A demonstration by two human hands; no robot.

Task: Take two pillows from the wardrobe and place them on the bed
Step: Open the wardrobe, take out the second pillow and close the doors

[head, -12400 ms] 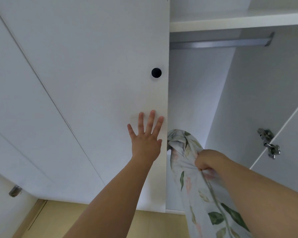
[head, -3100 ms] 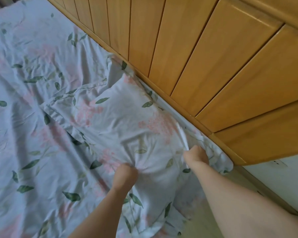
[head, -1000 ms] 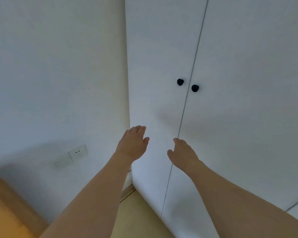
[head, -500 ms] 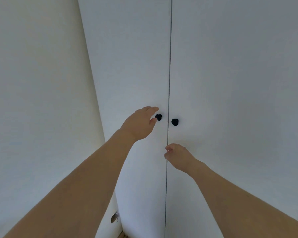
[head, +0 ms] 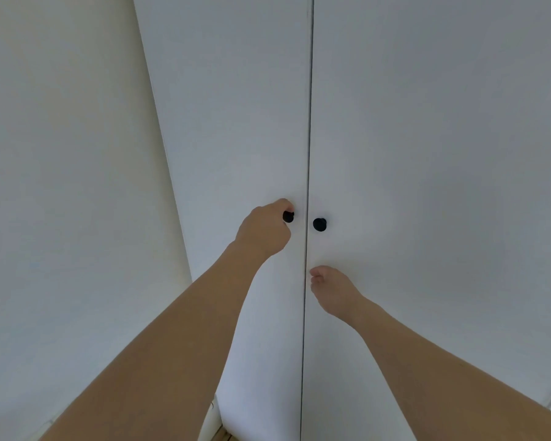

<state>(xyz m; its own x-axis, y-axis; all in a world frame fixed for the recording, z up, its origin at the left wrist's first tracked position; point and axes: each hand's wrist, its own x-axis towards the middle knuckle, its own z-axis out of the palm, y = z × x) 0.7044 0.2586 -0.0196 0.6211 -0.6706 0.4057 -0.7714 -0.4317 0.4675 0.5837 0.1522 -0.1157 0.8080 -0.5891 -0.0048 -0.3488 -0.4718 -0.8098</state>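
Wardrobe point(head: 427, 154): both doors closed; pillows not in view, so we cannot tell where they are. Left knob point(head: 288, 216): pinched in our left hand point(head: 263, 232). Right knob point(head: 319, 224): untouched, just above our right hand point(head: 333, 292), which holds nothing, fingers loosely bunched. We judge that opening, taking and placing remain.

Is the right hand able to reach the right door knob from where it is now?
Probably yes: the right hand sits just below the right knob, which is uncovered, with only bare door between them.
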